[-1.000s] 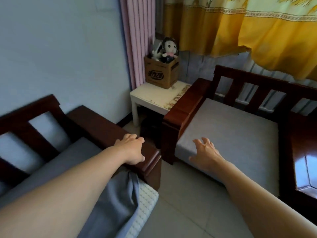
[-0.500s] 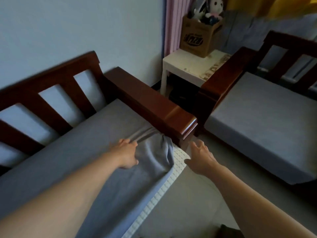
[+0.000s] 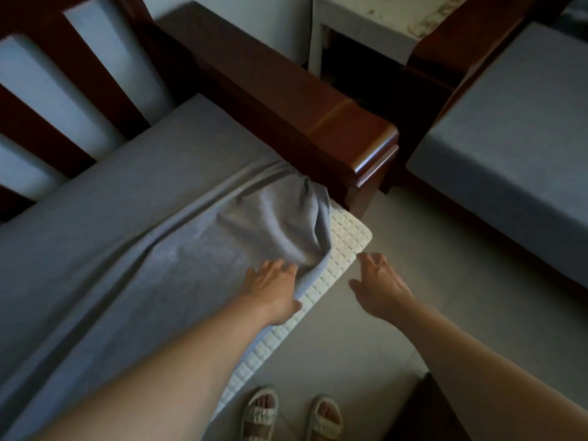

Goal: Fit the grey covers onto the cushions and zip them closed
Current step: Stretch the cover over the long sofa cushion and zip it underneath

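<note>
A grey cover (image 3: 152,224) lies over the long sofa cushion, bunched and loose at its front right corner. There the cushion's white quilted inner (image 3: 345,240) sticks out bare along the front edge. My left hand (image 3: 273,283) rests flat on the cover's loose edge, fingers spread, gripping nothing that I can see. My right hand (image 3: 377,281) hovers open over the floor, just right of the bare white corner and apart from it. A second cushion (image 3: 515,128), fully covered in grey, sits on the other sofa at the right.
A dark wooden armrest (image 3: 318,113) borders the cushion's right end. A white side table (image 3: 366,30) stands between the two sofas. The floor (image 3: 413,237) is pale tile. My sandalled feet (image 3: 291,415) stand at the bottom, next to a dark wooden piece (image 3: 423,412).
The view has tilted down and closer to the left sofa. My left hand slid forward along the cover to its loose front edge. My right hand stays open beside the white corner.
</note>
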Action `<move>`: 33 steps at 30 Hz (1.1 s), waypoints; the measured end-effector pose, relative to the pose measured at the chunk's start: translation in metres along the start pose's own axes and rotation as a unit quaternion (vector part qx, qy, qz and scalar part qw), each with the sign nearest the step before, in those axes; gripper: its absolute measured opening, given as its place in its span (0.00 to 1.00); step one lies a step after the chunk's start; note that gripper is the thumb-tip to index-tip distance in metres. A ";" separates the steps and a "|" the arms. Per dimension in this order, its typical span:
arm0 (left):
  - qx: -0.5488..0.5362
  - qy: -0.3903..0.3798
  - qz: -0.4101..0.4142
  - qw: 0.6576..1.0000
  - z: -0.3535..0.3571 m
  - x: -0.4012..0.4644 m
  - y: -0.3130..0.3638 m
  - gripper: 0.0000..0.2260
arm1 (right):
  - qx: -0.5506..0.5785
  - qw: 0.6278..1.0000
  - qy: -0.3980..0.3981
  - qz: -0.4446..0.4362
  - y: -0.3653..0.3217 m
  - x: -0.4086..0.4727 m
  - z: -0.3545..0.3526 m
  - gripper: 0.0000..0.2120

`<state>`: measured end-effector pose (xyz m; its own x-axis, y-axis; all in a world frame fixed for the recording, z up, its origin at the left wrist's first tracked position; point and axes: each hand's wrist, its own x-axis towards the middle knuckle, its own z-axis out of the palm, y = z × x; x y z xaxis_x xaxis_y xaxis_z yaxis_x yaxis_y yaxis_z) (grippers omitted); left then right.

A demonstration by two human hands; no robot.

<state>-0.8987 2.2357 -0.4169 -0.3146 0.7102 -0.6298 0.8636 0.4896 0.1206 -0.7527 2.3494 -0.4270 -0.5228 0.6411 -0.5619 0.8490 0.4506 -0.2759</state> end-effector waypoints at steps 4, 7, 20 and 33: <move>-0.004 0.024 0.006 1.000 0.046 0.049 0.004 0.31 | 0.054 0.998 0.022 -0.012 0.002 0.045 0.047 0.22; -0.011 0.062 -0.010 0.998 0.070 0.072 0.001 0.26 | 0.135 0.989 0.062 0.004 -0.006 0.073 0.077 0.17; -0.197 0.060 0.015 0.979 0.065 0.094 -0.046 0.06 | 0.549 0.818 0.093 0.148 -0.053 0.102 0.104 0.17; -0.161 -0.015 0.093 0.982 0.060 0.086 -0.011 0.12 | 0.690 0.708 0.080 0.130 -0.028 0.097 0.089 0.15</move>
<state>-0.9119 2.2612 -0.5187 -0.1481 0.7897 -0.5953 0.7335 0.4915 0.4695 -0.8208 2.3437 -0.5429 -0.2428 0.7025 -0.6690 0.1277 -0.6605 -0.7399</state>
